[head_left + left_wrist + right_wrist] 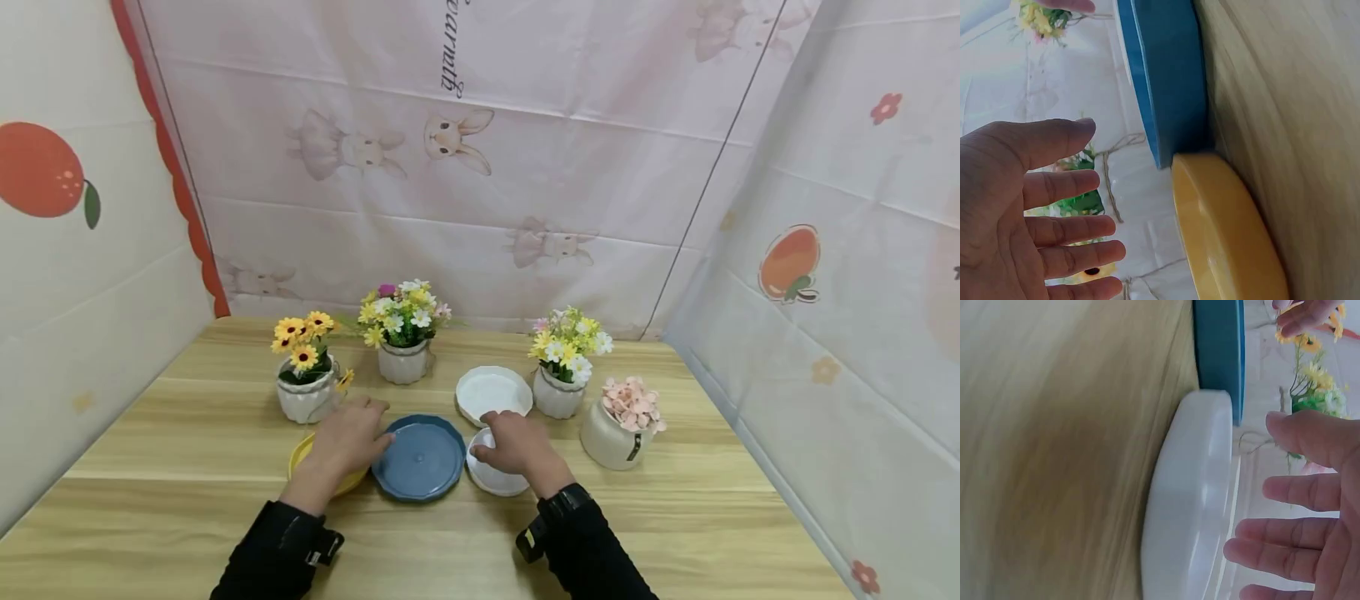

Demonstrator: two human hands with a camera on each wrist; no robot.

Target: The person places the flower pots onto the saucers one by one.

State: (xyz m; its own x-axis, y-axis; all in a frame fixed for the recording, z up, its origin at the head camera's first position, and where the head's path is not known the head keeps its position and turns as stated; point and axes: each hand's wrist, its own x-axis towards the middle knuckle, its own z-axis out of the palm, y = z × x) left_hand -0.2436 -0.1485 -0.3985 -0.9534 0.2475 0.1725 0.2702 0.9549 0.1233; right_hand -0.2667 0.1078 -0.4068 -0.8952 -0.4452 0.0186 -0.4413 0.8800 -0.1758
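Note:
My left hand (345,442) hovers over a yellow plate (302,454), its fingers straight and apart from the rim in the left wrist view. My right hand (517,446) is above the nearer white dish (491,479), fingers extended and holding nothing. Between the hands sits a blue plate (418,458) with a faceted rim, its edge close to the yellow plate (1229,231) on one side and the nearer white dish (1185,506) on the other. Behind the right hand lies another white dish (493,392), partly covered by the fingers.
Potted yellow sunflowers (307,400) stand at the left, and a pot of mixed flowers (403,362) behind the blue plate. To the right are a second mixed-flower pot (558,396) and a cream jar (611,437) of pink blooms. Fabric walls (480,192) enclose the wooden table (420,558).

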